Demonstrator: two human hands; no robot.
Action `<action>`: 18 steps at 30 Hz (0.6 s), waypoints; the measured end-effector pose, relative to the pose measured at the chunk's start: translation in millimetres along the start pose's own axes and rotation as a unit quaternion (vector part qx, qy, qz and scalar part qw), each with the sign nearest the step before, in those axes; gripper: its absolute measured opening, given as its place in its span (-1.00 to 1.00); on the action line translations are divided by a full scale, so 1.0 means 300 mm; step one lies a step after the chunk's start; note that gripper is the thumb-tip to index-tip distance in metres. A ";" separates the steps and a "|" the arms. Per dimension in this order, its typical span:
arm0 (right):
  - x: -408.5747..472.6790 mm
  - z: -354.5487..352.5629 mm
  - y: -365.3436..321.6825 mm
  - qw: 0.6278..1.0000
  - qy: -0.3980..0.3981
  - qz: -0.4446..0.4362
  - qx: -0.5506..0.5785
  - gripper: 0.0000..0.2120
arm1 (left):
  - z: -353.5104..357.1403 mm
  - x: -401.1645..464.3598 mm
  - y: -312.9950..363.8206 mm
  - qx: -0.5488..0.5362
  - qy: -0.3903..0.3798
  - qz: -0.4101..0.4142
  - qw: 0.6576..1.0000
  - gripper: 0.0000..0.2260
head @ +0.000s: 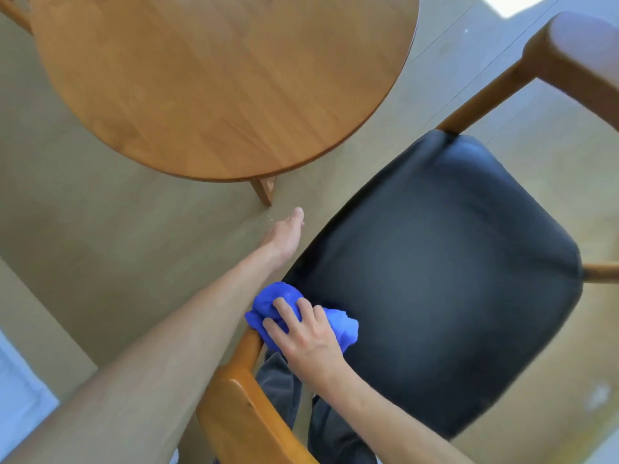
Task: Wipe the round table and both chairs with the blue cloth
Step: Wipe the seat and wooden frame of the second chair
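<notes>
The bunched blue cloth (268,301) lies at the near left corner of the black padded chair seat (435,279), where the seat meets the chair's wooden rail (241,406). My right hand (308,336) grips the cloth from above, fingers curled over it. My left hand (283,237) reaches forward and down beside the seat's left edge, thumb out straight and holding nothing; its fingers are mostly hidden. The round wooden table (217,78) stands at the upper left, apart from both hands.
A table leg (264,190) stands on the floor just beyond my left hand. The chair's other wooden arm (576,55) rises at the upper right. A piece of a second wooden chair (13,11) shows at the top left corner. My dark trousers (278,386) are below the rail.
</notes>
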State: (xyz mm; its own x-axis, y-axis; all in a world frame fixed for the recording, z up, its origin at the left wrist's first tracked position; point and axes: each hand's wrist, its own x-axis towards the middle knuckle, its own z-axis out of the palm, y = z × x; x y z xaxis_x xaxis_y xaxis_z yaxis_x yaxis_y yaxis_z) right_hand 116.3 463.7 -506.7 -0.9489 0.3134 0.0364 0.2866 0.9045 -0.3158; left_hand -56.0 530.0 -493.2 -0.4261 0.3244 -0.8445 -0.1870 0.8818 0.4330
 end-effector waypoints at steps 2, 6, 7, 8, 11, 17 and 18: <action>-0.040 0.007 -0.014 1.000 -0.009 -0.011 0.012 -0.68 | 0.023 -0.023 0.002 0.041 -0.022 0.006 0.999 -0.51; -0.071 -0.011 0.026 0.999 -0.011 -0.049 0.019 -0.71 | 0.072 -0.078 -0.010 0.112 -0.061 0.022 0.992 -0.49; -0.093 -0.020 0.041 0.998 -0.011 -0.064 0.019 -0.73 | 0.078 -0.087 -0.013 0.122 -0.062 0.022 0.990 -0.49; -0.135 -0.025 0.055 0.996 -0.012 -0.090 0.014 -0.74 | 0.091 -0.099 -0.018 0.125 -0.061 0.021 0.990 -0.49; -0.278 -0.011 0.077 0.976 -0.039 -0.215 -0.003 -0.71 | 0.107 -0.137 -0.013 0.108 -0.059 0.030 0.992 -0.56; -0.457 -0.060 0.216 0.907 -0.127 -0.401 0.001 -0.88 | 0.162 -0.227 -0.046 0.127 -0.042 0.058 0.989 -0.75; -0.475 -0.080 0.243 0.900 -0.148 -0.411 0.005 -0.88 | 0.164 -0.226 -0.065 0.128 -0.036 0.062 0.989 -0.74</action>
State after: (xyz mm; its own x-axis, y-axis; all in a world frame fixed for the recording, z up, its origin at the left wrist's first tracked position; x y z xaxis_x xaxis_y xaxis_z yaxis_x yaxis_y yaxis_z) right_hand 275.5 491.8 -512.1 -0.8341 -0.5516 0.0067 -0.5268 0.7930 -0.3059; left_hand 20.0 507.8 -459.7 -0.3652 0.4518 -0.8139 0.0979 0.8881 0.4491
